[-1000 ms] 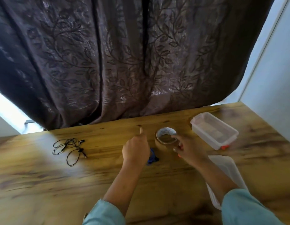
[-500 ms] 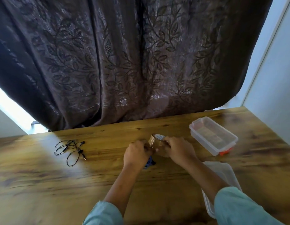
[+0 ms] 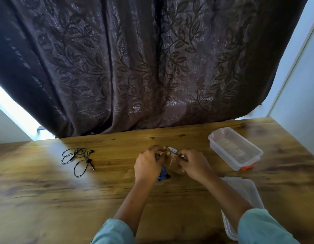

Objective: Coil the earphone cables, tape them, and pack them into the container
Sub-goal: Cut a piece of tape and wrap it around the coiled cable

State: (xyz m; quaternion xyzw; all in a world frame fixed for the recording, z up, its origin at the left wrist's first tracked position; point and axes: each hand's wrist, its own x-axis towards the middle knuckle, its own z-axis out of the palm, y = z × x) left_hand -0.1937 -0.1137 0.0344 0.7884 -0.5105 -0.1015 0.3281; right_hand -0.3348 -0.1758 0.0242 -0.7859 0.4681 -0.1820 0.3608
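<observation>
Gripping tape roll (image 3: 173, 163), now raised off table (image 3: 47, 199), with right hand (image 3: 195, 164); pinching its edge with left hand (image 3: 148, 166), likely freeing strip. Leaving earphones (image 3: 77, 159) loose at left, well apart from open container (image 3: 235, 148).

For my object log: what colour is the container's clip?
Orange-red clip, clearest in the head view.

Single head-worn wide-angle view, looking forward and down over table (image 3: 47, 199), curtain (image 3: 135, 67) behind.

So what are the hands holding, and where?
The brown tape roll: the right hand grips its right side, the left hand pinches its upper left edge.
</observation>
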